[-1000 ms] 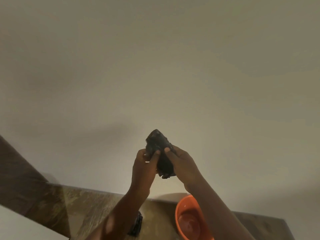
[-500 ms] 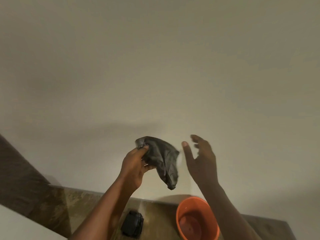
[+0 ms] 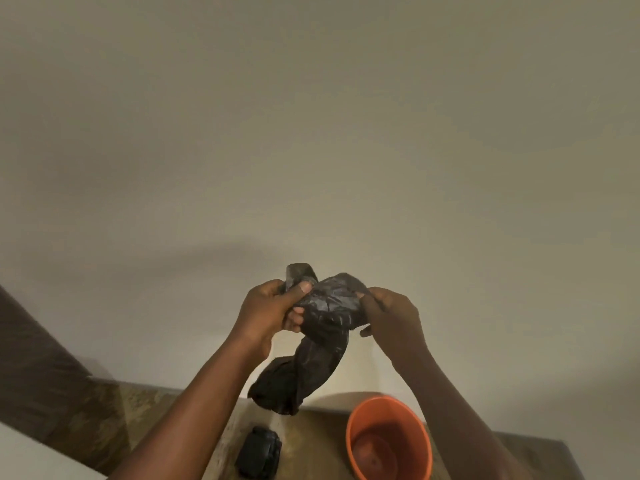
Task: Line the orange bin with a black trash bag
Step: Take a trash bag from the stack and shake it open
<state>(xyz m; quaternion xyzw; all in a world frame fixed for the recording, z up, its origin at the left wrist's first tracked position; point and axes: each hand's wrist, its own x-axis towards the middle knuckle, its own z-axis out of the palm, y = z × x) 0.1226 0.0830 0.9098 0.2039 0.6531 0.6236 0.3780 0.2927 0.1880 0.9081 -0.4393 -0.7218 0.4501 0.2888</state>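
A crumpled black trash bag [image 3: 322, 327] hangs in the air in front of the wall, its lower end dangling down towards the counter. My left hand [image 3: 268, 311] pinches its upper left corner between thumb and fingers. My right hand [image 3: 389, 315] grips its upper right edge. Below and to the right stands the orange bin [image 3: 389, 439], round, open at the top and with nothing inside, partly cut off by the bottom of the view.
A brown mottled counter [image 3: 104, 410] runs along the plain beige wall. A small black roll or packet [image 3: 259, 452] lies on the counter left of the bin, under my left forearm.
Half a second ago my right hand was open and off the bag. It has now taken hold of the bag again, and the bag hangs longer, partly unfolded.
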